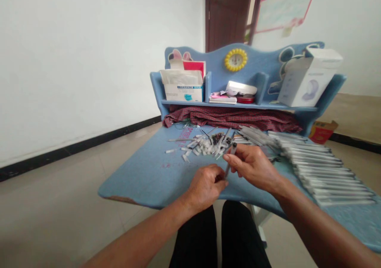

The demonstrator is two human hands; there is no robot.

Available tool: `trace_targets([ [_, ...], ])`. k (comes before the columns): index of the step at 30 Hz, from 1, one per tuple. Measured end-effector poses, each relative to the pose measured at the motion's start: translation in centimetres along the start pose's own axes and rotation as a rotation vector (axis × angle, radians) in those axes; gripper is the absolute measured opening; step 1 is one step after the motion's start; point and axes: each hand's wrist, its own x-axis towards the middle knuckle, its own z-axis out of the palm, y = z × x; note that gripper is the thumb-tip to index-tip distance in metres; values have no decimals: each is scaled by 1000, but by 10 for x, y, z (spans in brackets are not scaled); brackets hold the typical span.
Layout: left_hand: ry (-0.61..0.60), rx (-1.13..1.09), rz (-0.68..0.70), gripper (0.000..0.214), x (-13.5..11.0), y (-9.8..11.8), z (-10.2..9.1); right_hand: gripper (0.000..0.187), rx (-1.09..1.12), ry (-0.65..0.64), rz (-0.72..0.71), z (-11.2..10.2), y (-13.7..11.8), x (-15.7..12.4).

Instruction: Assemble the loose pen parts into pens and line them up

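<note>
A slim pen (pixel 233 150) with a dark upper end stands tilted between my two hands, above the front part of the blue desk. My right hand (pixel 254 165) pinches its upper part between thumb and fingers. Lower down, my left hand (pixel 207 184) is closed around the pen's bottom end, which its fingers partly hide. Just beyond them lies a loose pile of small whitish caps (pixel 205 146) mixed with dark pieces. To the right, many clear pens with dark ends (pixel 324 169) are laid side by side in a long row.
The blue desk (pixel 139 169) has a back shelf holding a mask box (pixel 183 91), a white carton (pixel 309 77) and a white case (pixel 241 88). A yellow flower-shaped clock (pixel 235 60) is on its backboard. Checked cloth (pixel 232 117) lies under the shelf.
</note>
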Motion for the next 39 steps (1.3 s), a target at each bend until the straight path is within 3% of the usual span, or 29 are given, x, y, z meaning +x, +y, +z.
trace_targets([
  [6,27,-35,-14,4,-6,-5,0,26,-192,-4,-110,7,-10,2],
  [12,26,-66,17,7,-7,-8,3,23,-245,-22,-186,8,-9,1],
  [25,53,-12,14,3,-8,-6,2,18,-250,-47,-185,7,-7,2],
  [34,79,22,-12,12,-9,-2,4,16,-147,4,-85,7,1,-4],
  [39,68,37,10,10,-9,-4,2,17,-193,23,-63,10,-7,-4],
])
